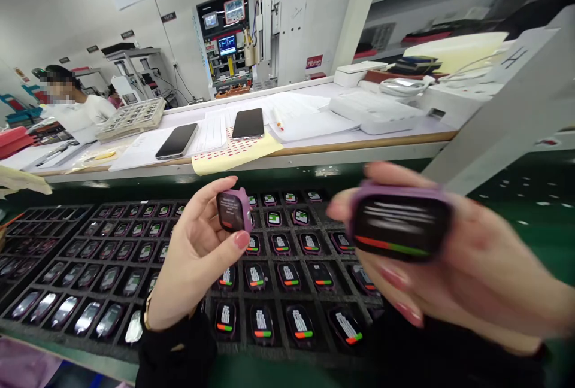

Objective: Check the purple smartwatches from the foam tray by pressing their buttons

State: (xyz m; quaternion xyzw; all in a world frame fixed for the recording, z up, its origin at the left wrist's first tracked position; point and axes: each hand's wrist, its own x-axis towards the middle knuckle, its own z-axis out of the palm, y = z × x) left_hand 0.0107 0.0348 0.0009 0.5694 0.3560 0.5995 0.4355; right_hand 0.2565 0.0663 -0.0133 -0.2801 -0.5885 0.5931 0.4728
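Two purple watch bodies are in our hands at this moment. Our left hand (pixel 197 250) pinches the smaller-looking watch body (pixel 233 210) between thumb and fingertips, fingers clamped on its edges, screen turned toward us, at about 11 o'clock from the picture centre. Our right hand (pixel 453 268) grips the second watch body (pixel 399 226) at about 3 o'clock, fingers closed around its purple case; this hand is blurred, so we cannot tell exactly how firm the hold is.

Below both hands lies the black tray (pixel 233 349), its pockets filled with lit watch bodies, and at 9 o'clock a second tray (pixel 81 289) with dark-screened ones. On the white bench at 12 o'clock rest two phones (pixel 177 140) on paper sheets.

We judge several risks. The left pinch is only on the edges, so the piece could slip and fall onto the screens beneath, scratching both. The right hand seems in quick motion, and the two cases may knock together. Fingertips close to the glass may leave marks. Also, with many similar units, we could put one back in a wrong pocket.
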